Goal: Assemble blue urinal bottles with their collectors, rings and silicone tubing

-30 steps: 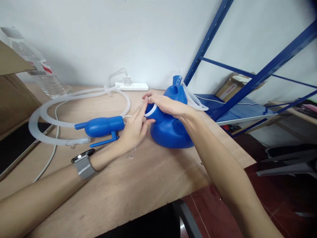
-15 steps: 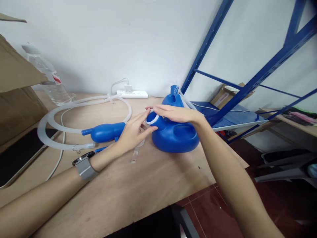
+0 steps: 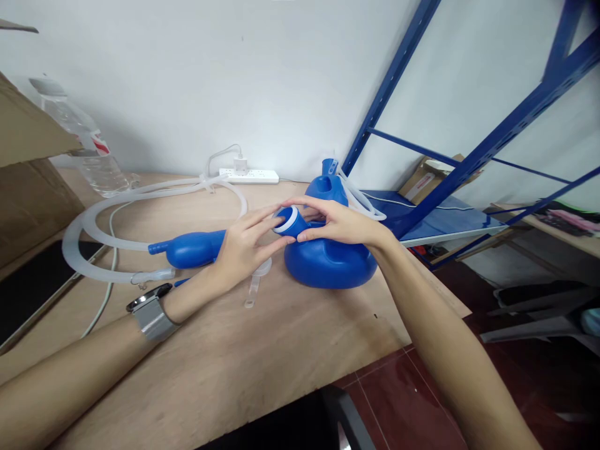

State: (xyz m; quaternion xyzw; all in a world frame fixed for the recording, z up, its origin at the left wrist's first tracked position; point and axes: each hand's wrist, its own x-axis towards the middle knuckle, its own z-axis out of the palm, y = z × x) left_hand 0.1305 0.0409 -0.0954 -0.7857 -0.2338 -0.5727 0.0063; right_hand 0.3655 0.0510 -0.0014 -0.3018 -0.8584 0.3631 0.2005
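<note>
A round blue plastic urinal bottle (image 3: pixel 328 267) sits on the wooden table, its wide neck tilted toward the left. Round the mouth of the neck is a white ring (image 3: pixel 291 220). My left hand (image 3: pixel 248 240) grips the mouth from the left, thumb under the rim and a fingertip reaching into the opening. Behind the ring, my right hand (image 3: pixel 335 220) is closed round the neck, fingers over the top and thumb at the near side. A translucent cap with a strap (image 3: pixel 255 284) lies on the table below my left hand.
A blue bulb-shaped piece (image 3: pixel 192 250) and a coiled clear hose (image 3: pixel 77 240) lie at left, near a water bottle (image 3: pixel 100 169) and cardboard box (image 3: pixel 32 131). Behind are a power strip (image 3: pixel 262 177) and a second blue bottle (image 3: pixel 323 187). A blue metal rack (image 3: pixel 398 81) stands right.
My right hand has gone from lying flat across the top of the neck to wrapping round it, thumb now below. My left fingers have shifted into the mouth.
</note>
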